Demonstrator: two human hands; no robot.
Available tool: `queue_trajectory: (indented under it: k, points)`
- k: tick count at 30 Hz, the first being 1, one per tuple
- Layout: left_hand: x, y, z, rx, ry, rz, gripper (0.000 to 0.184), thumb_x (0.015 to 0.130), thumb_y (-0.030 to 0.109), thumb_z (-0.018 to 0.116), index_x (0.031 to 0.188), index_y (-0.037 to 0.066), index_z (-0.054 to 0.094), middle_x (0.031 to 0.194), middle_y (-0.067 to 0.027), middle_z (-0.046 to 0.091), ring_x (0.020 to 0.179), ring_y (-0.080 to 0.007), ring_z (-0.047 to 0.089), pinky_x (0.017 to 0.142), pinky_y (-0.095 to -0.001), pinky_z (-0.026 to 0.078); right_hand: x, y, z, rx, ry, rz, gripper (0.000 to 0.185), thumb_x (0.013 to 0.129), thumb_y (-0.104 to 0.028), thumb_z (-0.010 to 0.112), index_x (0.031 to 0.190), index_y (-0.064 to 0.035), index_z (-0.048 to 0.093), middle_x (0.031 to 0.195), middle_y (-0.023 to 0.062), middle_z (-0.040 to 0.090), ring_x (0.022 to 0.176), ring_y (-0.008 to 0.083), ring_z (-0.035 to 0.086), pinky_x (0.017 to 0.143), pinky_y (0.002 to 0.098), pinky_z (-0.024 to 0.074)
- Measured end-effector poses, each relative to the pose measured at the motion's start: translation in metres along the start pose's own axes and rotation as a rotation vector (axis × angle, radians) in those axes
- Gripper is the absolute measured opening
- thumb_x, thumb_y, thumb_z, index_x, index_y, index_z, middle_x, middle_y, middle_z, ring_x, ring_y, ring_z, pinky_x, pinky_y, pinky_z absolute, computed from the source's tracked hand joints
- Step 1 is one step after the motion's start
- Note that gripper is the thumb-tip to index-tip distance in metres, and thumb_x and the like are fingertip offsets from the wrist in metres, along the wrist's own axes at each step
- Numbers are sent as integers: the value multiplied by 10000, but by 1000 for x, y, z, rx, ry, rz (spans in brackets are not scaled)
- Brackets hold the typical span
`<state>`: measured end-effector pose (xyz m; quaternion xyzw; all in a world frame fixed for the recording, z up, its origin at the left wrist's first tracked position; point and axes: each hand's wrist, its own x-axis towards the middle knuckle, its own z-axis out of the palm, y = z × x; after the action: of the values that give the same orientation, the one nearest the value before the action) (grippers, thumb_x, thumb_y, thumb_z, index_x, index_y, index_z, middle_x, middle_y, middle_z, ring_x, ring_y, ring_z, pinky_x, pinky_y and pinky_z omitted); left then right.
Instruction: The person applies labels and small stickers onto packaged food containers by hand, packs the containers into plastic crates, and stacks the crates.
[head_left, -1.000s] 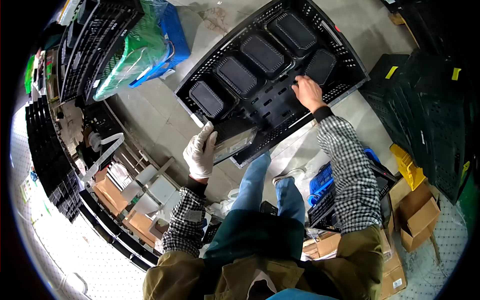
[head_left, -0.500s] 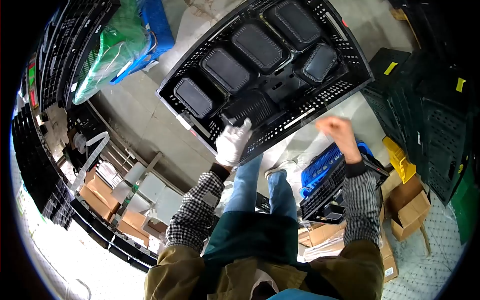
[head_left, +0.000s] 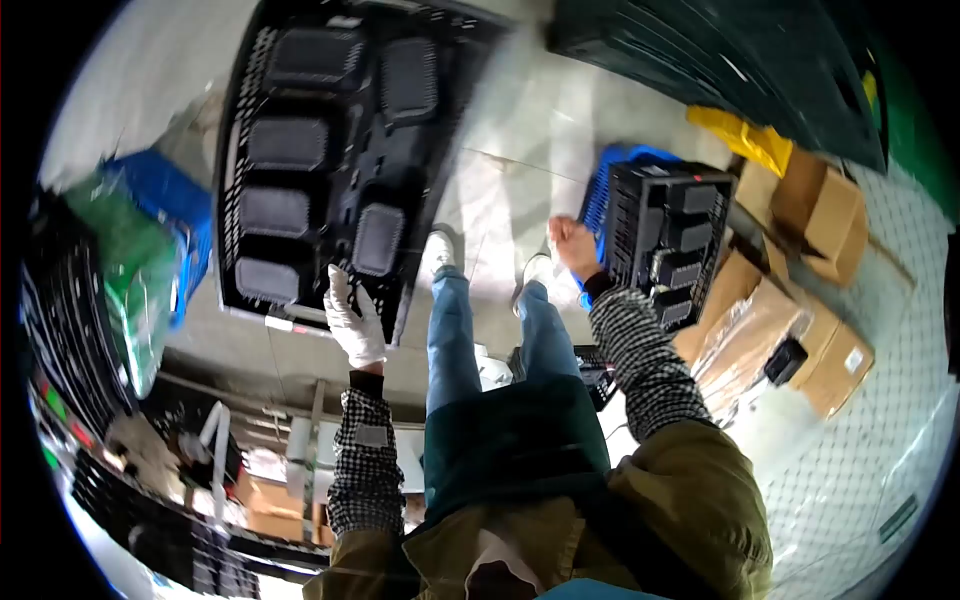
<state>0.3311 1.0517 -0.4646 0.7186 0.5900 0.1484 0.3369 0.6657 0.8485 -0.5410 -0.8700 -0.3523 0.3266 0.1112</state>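
My left hand (head_left: 354, 322), in a white glove, is over the near end of a large black crate (head_left: 300, 322). Its fingers are spread and hold nothing. Just beyond the fingertips lies a black ribbed plastic container (head_left: 379, 239). More such containers line the crate's left side, among them one in the near corner (head_left: 267, 279), and another container (head_left: 409, 78) sits at the far right. My bare right hand (head_left: 574, 246) is curled closed beside a blue crate (head_left: 597, 205); whatever it may hold is hidden.
A smaller black crate (head_left: 622, 215) with several black containers stands right of my right hand. Cardboard boxes (head_left: 835, 225) and a yellow bin (head_left: 745, 138) lie farther right. Dark green crates (head_left: 700, 60) stand at the back. Green wrapped goods (head_left: 125, 270) are at far left.
The view has turned, so the large crate now appears farther left. The container by my left hand was tilted and now lies flat. My left fingers have come off it and spread.
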Motion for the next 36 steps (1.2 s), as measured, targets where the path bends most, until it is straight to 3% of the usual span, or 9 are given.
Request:
queue_trajectory:
  k: [9,11,15,22,25,27,29,32,36]
  points:
    - [3,196,205,374,-761,435,592,797,257,636,1330,87,442,1049,-155,620,971,-319,571,894,-412,420,-277,318,13,-384,-352,840,306,849,-235,519,931,29,650,1034,211,637,969,316,623,811,393,500]
    - [1,223,281,398,-741,655,648,799,321,634,1351,74,402,1092,-168,601,986,-334,567,901,-418,420,-305,351,6,-9,-44,1440,446,842,-365,554,1047,21,641,1098,242,609,1041,356,587,878,411,473]
    - [-13,313,423,365,-887,782,711,795,312,658,1389,90,336,1352,-151,450,1191,-330,468,991,-408,379,-336,442,15,154,-163,1546,704,823,-608,487,1167,-2,593,1191,239,568,1161,368,509,977,421,391]
    - [-50,362,584,255,-1029,690,455,843,215,576,1270,77,501,1250,-166,537,1153,-334,493,979,-392,393,-365,566,118,1414,810,1476,376,918,-279,550,1154,14,536,884,83,635,736,179,610,637,274,493]
    - [-58,355,585,275,-813,810,340,829,210,557,1143,83,590,1148,-137,599,1082,-300,552,925,-381,437,-385,573,120,1283,663,1289,186,896,-276,599,836,-100,595,748,32,610,608,153,544,573,293,458]
    - [-54,346,561,356,-760,741,322,813,231,548,1097,95,613,1049,-141,623,1013,-322,574,871,-411,461,-367,541,78,983,727,1438,346,979,-309,401,1213,-112,561,987,77,614,835,211,566,694,334,483]
    - [-50,337,508,315,-827,488,298,813,223,544,1066,87,625,999,-168,632,966,-357,583,832,-434,466,-406,559,70,1809,901,1064,406,969,-355,407,1234,-88,561,1012,112,629,825,222,571,732,349,481]
    - [-42,283,411,382,-690,341,292,811,203,571,1064,65,613,979,-186,631,961,-361,587,823,-435,463,-376,476,-48,387,448,1359,506,893,-483,540,1022,-3,637,933,107,671,801,185,596,724,318,474]
    - [-62,240,236,118,-471,198,320,797,124,632,1105,44,602,1022,-177,619,989,-322,589,879,-363,448,-330,413,-138,832,627,943,457,923,-357,552,1073,74,575,882,113,651,725,173,577,645,289,464]
